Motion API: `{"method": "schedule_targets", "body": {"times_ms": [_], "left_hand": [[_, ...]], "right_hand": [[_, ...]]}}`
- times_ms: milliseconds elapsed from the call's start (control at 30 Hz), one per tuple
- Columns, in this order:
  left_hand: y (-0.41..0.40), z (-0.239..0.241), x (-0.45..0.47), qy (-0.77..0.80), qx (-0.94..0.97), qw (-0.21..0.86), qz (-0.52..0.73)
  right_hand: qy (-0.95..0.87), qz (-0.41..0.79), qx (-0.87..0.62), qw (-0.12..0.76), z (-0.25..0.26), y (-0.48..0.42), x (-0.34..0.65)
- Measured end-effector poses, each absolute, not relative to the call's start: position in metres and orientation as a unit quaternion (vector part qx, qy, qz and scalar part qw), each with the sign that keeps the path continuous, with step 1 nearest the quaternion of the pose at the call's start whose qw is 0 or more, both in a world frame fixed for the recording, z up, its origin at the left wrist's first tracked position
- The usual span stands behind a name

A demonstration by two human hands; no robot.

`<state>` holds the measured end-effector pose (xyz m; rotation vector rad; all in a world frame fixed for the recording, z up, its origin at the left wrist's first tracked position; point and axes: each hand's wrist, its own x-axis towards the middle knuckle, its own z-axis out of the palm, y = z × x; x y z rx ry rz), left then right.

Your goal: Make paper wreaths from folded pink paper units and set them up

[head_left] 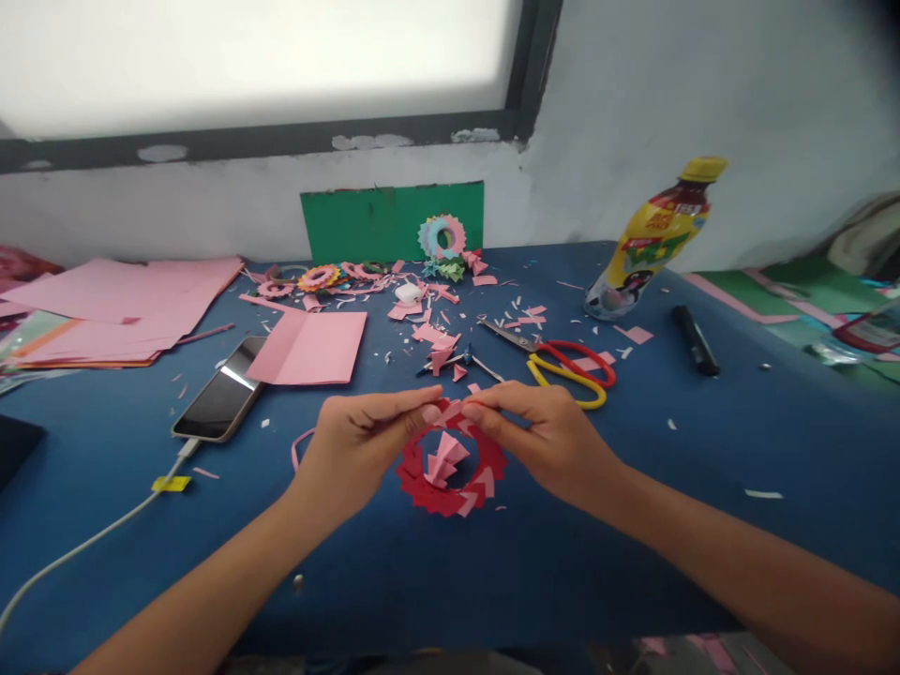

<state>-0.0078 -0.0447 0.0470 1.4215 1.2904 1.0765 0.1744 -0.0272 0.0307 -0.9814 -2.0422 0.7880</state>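
Pinching a pink paper piece [447,412] at the top edge of the red paper ring [428,492]: my left hand [358,441] and my right hand [541,431], fingertips closed on it from either side.

Ring: toothed rim, pink folded bits inside, on or just above the blue table [703,487], I cannot tell which; it sits between my wrists.

Just behind my right hand: scissors [562,366], red and yellow handles.

Further left: folded pink sheet [309,347]; phone [223,394] touching its corner, cable plugged in.

Far left: stack of pink paper [119,305].

Against the wall: green card [390,220].

Right: bottle [653,239], leaning; black marker [695,339] near it.
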Motion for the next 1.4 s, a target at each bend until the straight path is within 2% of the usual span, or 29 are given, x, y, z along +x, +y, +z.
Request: {"method": "schedule_targets", "body": {"times_ms": [167, 367, 633, 1000, 1400], "left_hand": [[-0.042, 0.05, -0.013, 0.488, 0.541, 0.518, 0.449], [-0.042, 0.051, -0.018, 0.497, 0.535, 0.566, 0.381], [-0.047, 0.052, -0.01, 0.499, 0.594, 0.521, 0.357], [-0.048, 0.054, -0.011, 0.523, 0.621, 0.45, 0.371], [-0.043, 0.051, -0.013, 0.538, 0.632, 0.411, 0.378]], "right_hand": [[-0.715, 0.35, -0.44, 0.415, 0.036, -0.026, 0.174], [-0.628, 0.426, -0.448, 0.472, 0.036, -0.02, 0.175], [-0.65, 0.488, -0.376, 0.444, 0.03, -0.025, 0.172], [-0.589, 0.531, -0.377, 0.479, 0.031, -0.023, 0.173], [-0.639, 0.464, -0.372, 0.488, 0.032, -0.021, 0.175]]}}
